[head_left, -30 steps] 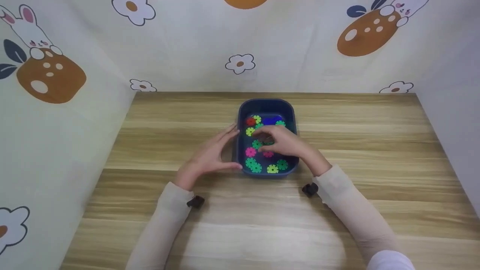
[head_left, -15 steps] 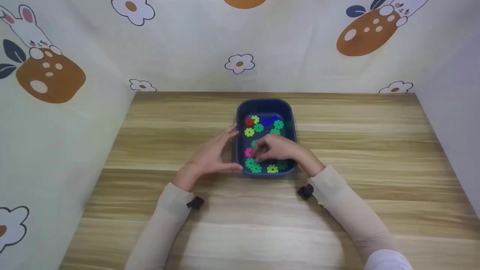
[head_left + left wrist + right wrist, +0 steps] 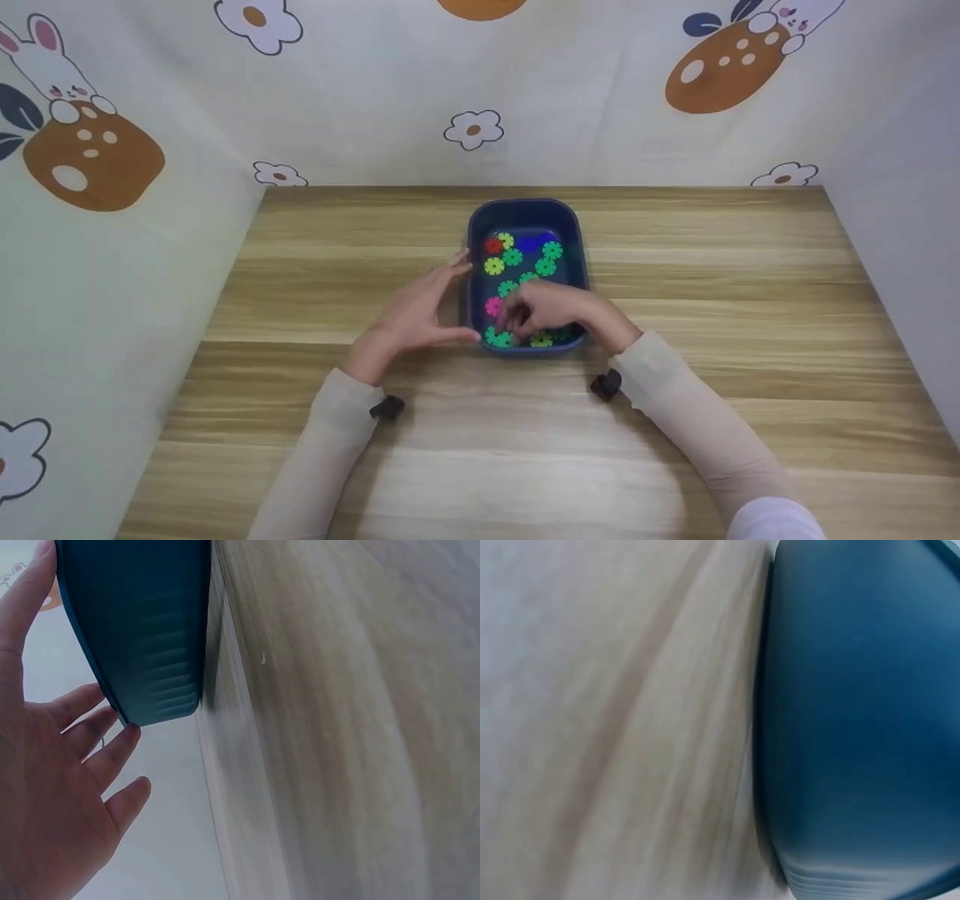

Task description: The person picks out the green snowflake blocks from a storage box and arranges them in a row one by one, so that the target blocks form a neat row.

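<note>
Against the spread left hand (image 3: 416, 319), under the right hand (image 3: 546, 306), grip unclear: blue tray (image 3: 525, 216) of discs (image 3: 514, 259)

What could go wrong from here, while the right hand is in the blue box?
The green pieces near the right hand lie crowded, so it might catch two together. The blue box could also slide rightward if bumped: the left hand touches only its left side.
</note>
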### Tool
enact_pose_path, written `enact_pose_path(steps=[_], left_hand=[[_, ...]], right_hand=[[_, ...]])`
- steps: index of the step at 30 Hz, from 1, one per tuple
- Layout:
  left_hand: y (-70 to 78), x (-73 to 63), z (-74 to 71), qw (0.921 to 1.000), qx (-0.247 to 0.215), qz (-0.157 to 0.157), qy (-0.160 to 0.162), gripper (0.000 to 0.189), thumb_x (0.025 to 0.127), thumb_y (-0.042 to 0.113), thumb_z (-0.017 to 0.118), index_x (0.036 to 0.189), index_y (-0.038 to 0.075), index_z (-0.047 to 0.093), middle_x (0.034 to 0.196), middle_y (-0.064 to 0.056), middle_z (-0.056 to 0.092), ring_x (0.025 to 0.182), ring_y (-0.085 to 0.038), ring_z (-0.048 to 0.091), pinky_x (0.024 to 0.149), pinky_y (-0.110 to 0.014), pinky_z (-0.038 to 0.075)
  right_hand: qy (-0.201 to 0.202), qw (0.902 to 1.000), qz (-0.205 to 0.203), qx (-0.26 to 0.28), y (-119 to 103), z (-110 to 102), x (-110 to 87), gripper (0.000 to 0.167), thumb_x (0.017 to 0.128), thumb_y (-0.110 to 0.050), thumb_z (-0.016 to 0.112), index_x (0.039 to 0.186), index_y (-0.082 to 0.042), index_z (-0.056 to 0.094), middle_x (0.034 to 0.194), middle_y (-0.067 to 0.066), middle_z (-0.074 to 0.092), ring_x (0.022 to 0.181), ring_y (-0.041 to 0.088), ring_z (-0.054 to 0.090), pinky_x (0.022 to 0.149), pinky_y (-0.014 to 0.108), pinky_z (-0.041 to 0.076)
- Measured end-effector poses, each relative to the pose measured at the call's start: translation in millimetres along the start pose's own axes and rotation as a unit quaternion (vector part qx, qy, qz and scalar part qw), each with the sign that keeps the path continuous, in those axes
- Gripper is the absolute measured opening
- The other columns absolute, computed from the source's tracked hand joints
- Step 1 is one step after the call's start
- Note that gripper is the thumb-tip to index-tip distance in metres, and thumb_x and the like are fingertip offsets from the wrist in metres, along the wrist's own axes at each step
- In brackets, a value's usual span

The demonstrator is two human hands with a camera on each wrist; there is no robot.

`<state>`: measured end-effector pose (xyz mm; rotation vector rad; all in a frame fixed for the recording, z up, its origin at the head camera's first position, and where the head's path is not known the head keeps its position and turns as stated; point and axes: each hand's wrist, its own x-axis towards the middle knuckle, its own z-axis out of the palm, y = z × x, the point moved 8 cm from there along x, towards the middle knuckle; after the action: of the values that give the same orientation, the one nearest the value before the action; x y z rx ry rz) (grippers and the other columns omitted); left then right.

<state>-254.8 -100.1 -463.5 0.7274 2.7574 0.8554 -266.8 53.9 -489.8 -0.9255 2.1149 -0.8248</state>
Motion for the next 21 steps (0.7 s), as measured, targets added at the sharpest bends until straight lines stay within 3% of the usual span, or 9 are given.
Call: enact_pose_path(steps=[10, 21], left_hand=[[-0.6, 0.2, 1.3, 1.0000, 0.001, 0.006, 0.004, 0.108, 0.072, 0.068, 0.077, 0.157, 0.022, 0.029, 0.168, 0.011, 0.013, 0.153, -0.024, 0.026, 0.122, -0.051, 0.029], [-0.1, 0.2, 3.1, 0.9996, -0.027, -0.012, -0.006, 0.108, 0.074, 0.059, 0.081, 0.159, 0.023, 0.024, 0.169, 0.008, 0.012, 0.151, -0.026, 0.030, 0.118, -0.057, 0.034]], right_hand=[[-0.007, 0.9995, -0.006, -0.029, -0.9, 4.0, 1.1, 0.018, 0.083, -0.003, 0.076, 0.100, -0.009, 0.075, 0.093, 0.004, 0.071, 0.081, 0.008, 0.061, 0.074, 0.022, 0.054], [-0.005, 1.0000, -0.001, -0.004, -2.4, 0.8, 0.7, 0.009, 0.089, -0.003, 0.068, 0.095, -0.009, 0.072, 0.092, 0.005, 0.073, 0.078, 0.010, 0.062, 0.074, 0.024, 0.055]])
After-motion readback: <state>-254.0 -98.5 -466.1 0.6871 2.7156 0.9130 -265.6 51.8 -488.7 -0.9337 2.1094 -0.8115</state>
